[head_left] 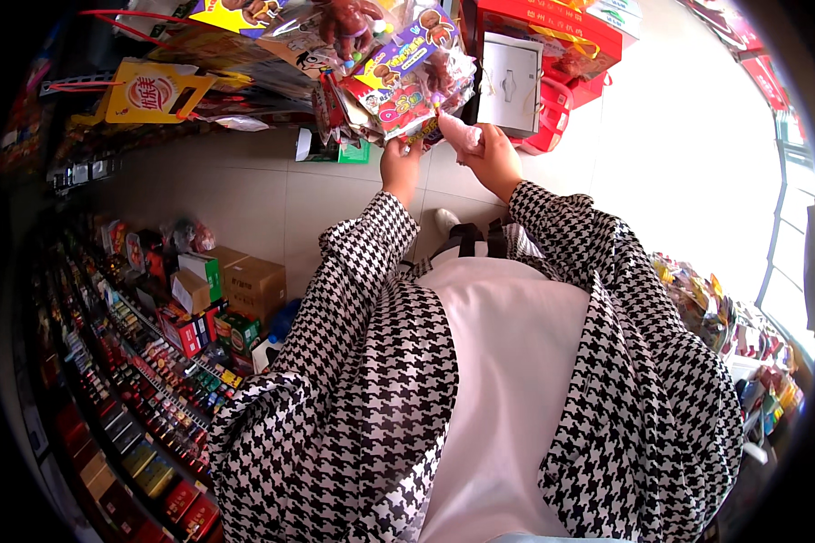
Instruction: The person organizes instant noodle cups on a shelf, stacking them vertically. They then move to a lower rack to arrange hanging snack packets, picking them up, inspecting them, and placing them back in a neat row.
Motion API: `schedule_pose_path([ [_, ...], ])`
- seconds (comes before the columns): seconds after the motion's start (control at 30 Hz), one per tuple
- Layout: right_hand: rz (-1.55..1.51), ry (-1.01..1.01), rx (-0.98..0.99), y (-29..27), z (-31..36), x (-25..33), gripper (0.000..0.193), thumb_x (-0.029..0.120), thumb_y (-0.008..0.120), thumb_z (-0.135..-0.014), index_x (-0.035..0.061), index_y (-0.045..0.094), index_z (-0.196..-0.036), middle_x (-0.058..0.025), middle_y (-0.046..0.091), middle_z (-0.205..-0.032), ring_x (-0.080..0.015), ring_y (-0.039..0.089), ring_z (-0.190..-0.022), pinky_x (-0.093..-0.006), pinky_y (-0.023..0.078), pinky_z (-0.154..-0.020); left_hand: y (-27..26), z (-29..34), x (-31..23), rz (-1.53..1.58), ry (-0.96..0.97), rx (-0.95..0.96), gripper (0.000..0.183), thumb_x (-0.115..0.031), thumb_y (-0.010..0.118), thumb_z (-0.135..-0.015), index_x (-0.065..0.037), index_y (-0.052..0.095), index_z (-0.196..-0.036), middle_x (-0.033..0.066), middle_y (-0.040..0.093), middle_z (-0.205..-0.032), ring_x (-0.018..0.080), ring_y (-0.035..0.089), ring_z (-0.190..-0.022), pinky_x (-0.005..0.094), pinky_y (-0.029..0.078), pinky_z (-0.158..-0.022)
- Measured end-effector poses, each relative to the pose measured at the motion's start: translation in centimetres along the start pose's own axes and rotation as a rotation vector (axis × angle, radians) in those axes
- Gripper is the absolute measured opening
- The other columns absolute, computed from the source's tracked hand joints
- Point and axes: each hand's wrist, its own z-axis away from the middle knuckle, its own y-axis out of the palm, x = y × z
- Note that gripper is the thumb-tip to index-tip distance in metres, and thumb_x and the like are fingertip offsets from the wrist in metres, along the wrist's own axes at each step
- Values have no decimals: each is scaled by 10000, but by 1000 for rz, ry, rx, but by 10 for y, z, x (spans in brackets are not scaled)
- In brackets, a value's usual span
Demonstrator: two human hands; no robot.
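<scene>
My left hand (400,170) has its fingers closed on the lower edge of a colourful toy packet (417,101), one of several hanging together in clear plastic. A brown doll-like figure (346,29) shows in the packet beside it. Bunched in my right hand (498,166) is a pink cloth (460,134), its free end close against the packet's lower right side. The fingertips of my left hand are partly hidden at the packet's edge.
To the right of the packets stand an open pale box (511,87) and red boxes (566,41). A yellow carton (150,94) hangs at the left. Below lie a green box (355,152) and a cardboard box (252,286), near packed shelves (149,362). Bagged goods (697,294) stand at the right.
</scene>
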Motion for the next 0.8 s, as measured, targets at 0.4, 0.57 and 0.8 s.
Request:
schedule_pose_path([
  [0.4,99,-349,-139,18,17,5,482,37,666,-739,159,641,-1204,-128,585,-1126,-374,544,-1075,-445,484,-930,16,33,-36,451,-308,269,310,-274,429,-1069,-69,487,-1295,76,599,-1222,166,628,-1053,334,555,-893],
  [0.57,72,-353,82,31,37,-4,459,29,636,-766,208,667,-1188,-103,602,-1173,-343,559,-1113,-429,477,-960,-2,30,-24,587,-343,262,417,-382,379,-1077,-66,494,-1323,84,600,-1259,184,599,-1135,374,490,-980],
  [0.8,192,-104,324,25,44,-43,282,119,589,-847,190,713,-1090,-147,646,-1043,-361,614,-1035,-459,496,-896,-18,26,-11,355,-240,177,254,-192,606,-993,-77,563,-1214,24,650,-1142,129,627,-985,290,506,-815],
])
